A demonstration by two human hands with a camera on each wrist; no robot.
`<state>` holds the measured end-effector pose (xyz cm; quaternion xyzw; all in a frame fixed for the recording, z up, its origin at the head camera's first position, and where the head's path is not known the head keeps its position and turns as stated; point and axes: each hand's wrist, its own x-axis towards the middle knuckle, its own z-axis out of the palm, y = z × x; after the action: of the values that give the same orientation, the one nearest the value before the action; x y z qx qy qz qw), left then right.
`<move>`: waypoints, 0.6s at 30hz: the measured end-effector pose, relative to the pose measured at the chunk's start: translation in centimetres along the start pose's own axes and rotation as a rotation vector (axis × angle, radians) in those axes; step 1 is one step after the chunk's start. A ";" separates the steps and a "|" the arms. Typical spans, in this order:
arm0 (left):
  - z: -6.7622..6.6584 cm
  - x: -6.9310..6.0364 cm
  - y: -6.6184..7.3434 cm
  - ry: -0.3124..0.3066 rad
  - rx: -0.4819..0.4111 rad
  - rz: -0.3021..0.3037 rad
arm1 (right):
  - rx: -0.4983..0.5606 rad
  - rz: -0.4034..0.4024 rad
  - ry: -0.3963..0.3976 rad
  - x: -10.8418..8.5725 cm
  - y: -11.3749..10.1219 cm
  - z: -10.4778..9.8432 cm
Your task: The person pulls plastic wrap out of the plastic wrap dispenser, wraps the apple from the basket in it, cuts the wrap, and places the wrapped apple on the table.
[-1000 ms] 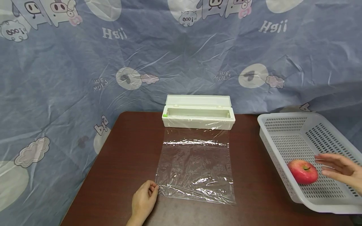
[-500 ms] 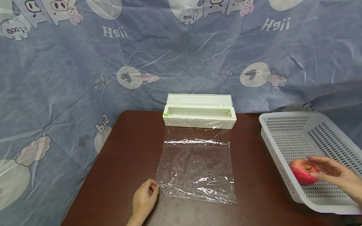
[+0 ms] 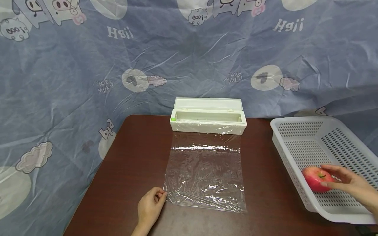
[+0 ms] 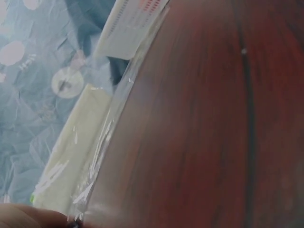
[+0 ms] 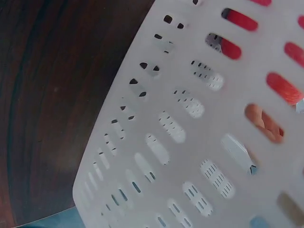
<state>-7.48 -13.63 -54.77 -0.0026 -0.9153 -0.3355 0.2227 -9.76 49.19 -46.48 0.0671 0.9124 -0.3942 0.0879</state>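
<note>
In the head view, my left hand [image 3: 150,208] pinches the near left corner of a sheet of clear plastic wrap [image 3: 205,173]. The wrap lies over the table and runs back to a white wrap dispenser box [image 3: 208,126] with its lid raised. At the right, my right hand [image 3: 352,185] holds a red apple [image 3: 315,178] inside a pale grey plastic basket [image 3: 290,173], thumb in front and fingers behind. Part of my left hand [image 4: 31,216] shows low in the left wrist view. Through the basket's slots, the right wrist view shows bits of apple [image 5: 284,88] and fingers [image 5: 263,122].
The dark brown wooden table [image 3: 130,157] carries everything. A blue patterned cloth [image 3: 189,59] hangs behind it and down the left side. The basket's raised rim [image 3: 325,216] surrounds the right hand's work.
My right hand has moved left and down inside the basket, from beside the apple to a hold on it. My left hand stays at the wrap's corner.
</note>
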 end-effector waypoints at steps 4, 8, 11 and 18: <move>0.0 0.0 -0.3 0.006 -0.040 -0.018 | 0.069 0.024 -0.050 0.2 0.3 -0.3; 0.1 -0.2 -0.7 0.025 -0.124 -0.012 | 0.098 0.060 -0.082 0.6 0.4 -0.4; 0.1 -0.4 -0.9 0.045 -0.172 0.033 | 0.053 0.064 -0.092 0.9 0.4 -0.4; 0.2 -0.4 -1.2 0.071 -0.178 0.088 | -0.001 0.076 -0.129 1.2 0.1 -0.5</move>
<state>-7.32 -14.38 -55.78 -0.0506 -0.8724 -0.4052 0.2686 -10.98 49.72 -46.50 0.0758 0.9018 -0.3935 0.1616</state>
